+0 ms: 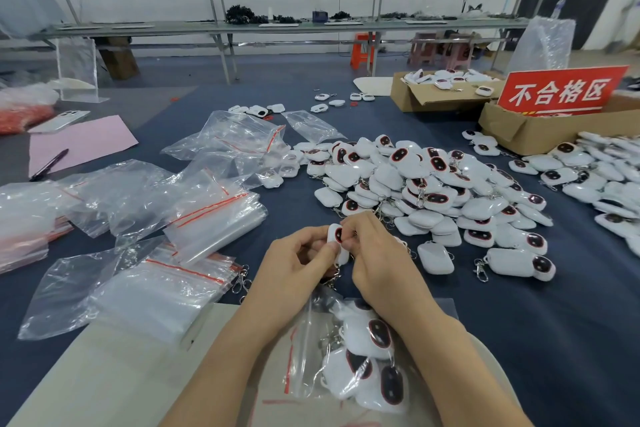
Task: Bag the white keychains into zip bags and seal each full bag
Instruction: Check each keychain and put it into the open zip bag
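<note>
Both hands meet over the table's near edge and hold one white keychain point(336, 238) with a dark red-rimmed oval face. My left hand point(298, 265) pinches its left side, and my right hand point(375, 253) grips its right side. Its metal clasp hangs below, mostly hidden. Under my wrists lies a clear zip bag point(349, 354) with a red seal line, holding several white keychains. A big pile of loose white keychains point(429, 187) sits just beyond my hands. Empty zip bags point(166, 284) lie in stacks to the left.
More keychains point(602, 177) spread along the right edge. Two cardboard boxes point(446, 94) stand at back right, one behind a red sign point(557, 90). A pink sheet point(79, 142) with a pen point(48, 165) lies far left. A beige board point(114, 374) lies at the near edge.
</note>
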